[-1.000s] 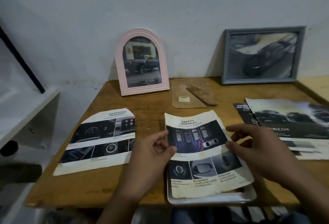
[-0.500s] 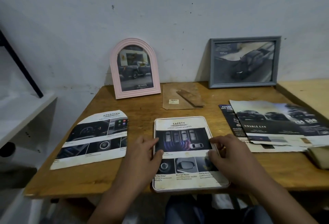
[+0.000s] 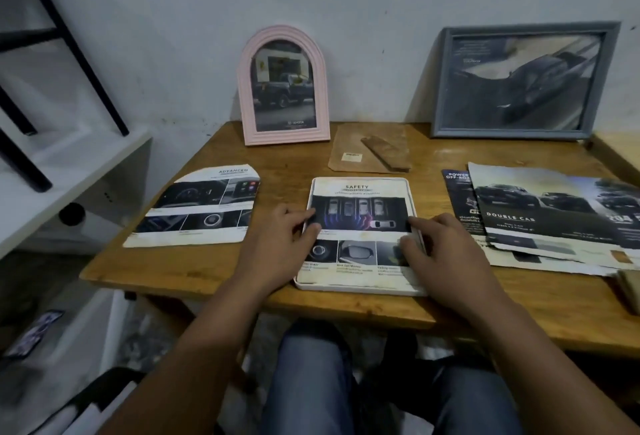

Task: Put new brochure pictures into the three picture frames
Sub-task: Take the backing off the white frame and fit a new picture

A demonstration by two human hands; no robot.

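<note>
1. Left hand (image 3: 277, 244): I rest it on the table (image 3: 194, 272) against the left edge of the white frame (image 3: 360, 287), which lies flat at the near edge of the table. My fingers are relaxed and nearly straight, with the fingertips (image 3: 310, 223) pressing down on the left margin of the SAFETY sheet (image 3: 360, 209). This hand grasps nothing; it only presses.

2. SAFETY sheet: it lies face up inside the white frame, between my two hands. Its top edge sits close under the upper rim of the frame. I judge that the step in hand is seating the sheet squarely within the rim.

3. To do this step well, I should press lightly and slide the paper sideways in small amounts until the margins look even on both sides. I should then smooth outward from the centre so the worn paper does not buckle or crease.

4. Right hand (image 3: 446, 247): I lay it over the right edge of the frame, fingers loosely bent, the tips on the lower right part of the sheet. It appears to press, not pinch.

5. The brown backing board (image 3: 367, 152) lies beyond the frame, near the wall. I judge that it goes on once the sheet sits flat.

6. The pink arched frame (image 3: 284, 88) and the grey frame (image 3: 519, 78) stand against the wall, each holding a picture.
</note>
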